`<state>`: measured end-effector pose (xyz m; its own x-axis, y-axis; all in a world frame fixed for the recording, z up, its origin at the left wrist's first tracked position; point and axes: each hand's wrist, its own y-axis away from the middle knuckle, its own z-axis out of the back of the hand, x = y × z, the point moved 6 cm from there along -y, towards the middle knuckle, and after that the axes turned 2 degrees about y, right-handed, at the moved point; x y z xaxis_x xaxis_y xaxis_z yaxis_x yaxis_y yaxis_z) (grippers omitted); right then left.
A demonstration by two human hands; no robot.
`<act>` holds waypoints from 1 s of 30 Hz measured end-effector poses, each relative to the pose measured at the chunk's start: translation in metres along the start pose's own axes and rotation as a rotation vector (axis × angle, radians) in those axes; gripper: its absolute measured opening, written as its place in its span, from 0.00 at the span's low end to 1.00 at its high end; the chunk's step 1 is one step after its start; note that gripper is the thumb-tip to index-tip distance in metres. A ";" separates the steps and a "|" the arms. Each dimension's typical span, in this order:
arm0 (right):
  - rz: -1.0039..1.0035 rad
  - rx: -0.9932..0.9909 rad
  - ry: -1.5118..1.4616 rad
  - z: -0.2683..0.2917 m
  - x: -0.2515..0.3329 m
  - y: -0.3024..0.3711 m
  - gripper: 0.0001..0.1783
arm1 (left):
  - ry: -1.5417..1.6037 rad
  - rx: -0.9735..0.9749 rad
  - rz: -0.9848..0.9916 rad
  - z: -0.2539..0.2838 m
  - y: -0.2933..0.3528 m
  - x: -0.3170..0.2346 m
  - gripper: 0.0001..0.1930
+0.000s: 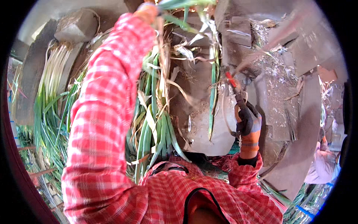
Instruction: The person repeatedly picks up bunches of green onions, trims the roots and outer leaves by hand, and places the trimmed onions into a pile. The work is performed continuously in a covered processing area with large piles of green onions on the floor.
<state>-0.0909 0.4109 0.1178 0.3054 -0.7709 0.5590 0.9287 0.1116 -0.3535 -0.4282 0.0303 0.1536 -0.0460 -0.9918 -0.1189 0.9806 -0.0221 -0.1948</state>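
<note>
My left hand (146,12), in an orange glove, is at the far edge of the view, blurred. It appears closed around green onion leaves (182,3) that stretch to the right from it. Below my left forearm's inner side lies a pile of green onions (154,130) with dry, yellowed outer leaves. In a grey and orange glove with dark fingers, my right hand (247,123) is closed on a slim tool with a red end (231,80); its exact kind is unclear. A thin pale strip (224,108) curves beside that hand. One green onion (213,93) hangs down between the hands.
At the left, a bundle of green onions (52,78) lies with pale ends away from me, near a stone block (77,26). Worn boards (276,97) strewn with peelings lie at the right. Another person's sleeve (321,164) shows at the far right.
</note>
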 end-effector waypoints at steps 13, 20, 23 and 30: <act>-0.464 0.501 -0.707 -0.091 0.044 0.048 0.09 | 1.938 0.562 0.327 -0.048 0.273 -0.050 0.30; 0.033 0.307 -0.283 -0.098 0.095 0.063 0.21 | 1.947 0.218 0.600 -0.045 0.384 -0.038 0.17; 0.217 0.265 -0.001 -0.081 0.132 0.051 0.41 | 1.935 -0.039 0.639 -0.032 0.400 -0.040 0.12; 0.432 0.175 -0.003 -0.096 0.153 0.037 0.53 | 1.735 0.043 0.467 0.018 0.420 -0.072 0.12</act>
<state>-0.0297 0.2371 0.1181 0.6723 -0.6289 0.3905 0.7378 0.5266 -0.4222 -0.0095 0.0906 0.0974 0.1080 0.3332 -0.9366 0.9722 0.1613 0.1695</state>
